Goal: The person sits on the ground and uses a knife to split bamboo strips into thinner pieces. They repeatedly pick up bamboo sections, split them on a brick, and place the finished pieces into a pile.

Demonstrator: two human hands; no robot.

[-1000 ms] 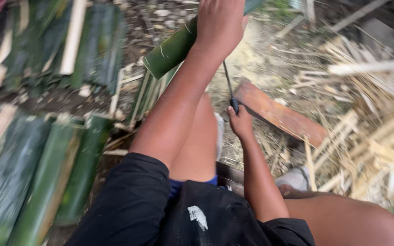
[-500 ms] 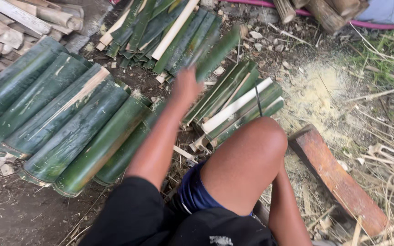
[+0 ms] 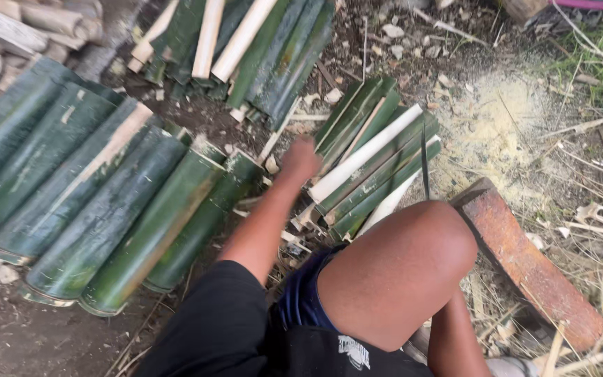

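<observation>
I sit outdoors on dark, bare earth [image 3: 29, 342] littered with chips and splinters; flat daylight falls on it, with no hard shadows. A pale patch of sawdust [image 3: 497, 126] spreads ahead to my right; beyond it, thin green grass [image 3: 594, 63] edges the top corner; dry straw-coloured stalks [image 3: 594, 209] lie strewn along the right side.

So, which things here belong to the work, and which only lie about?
In the work: left hand reaching at the split bamboo strips; thin blade standing behind the knee.

Lying about: whole bamboo tubes, rusty block, sawdust, dry stalks.
</observation>
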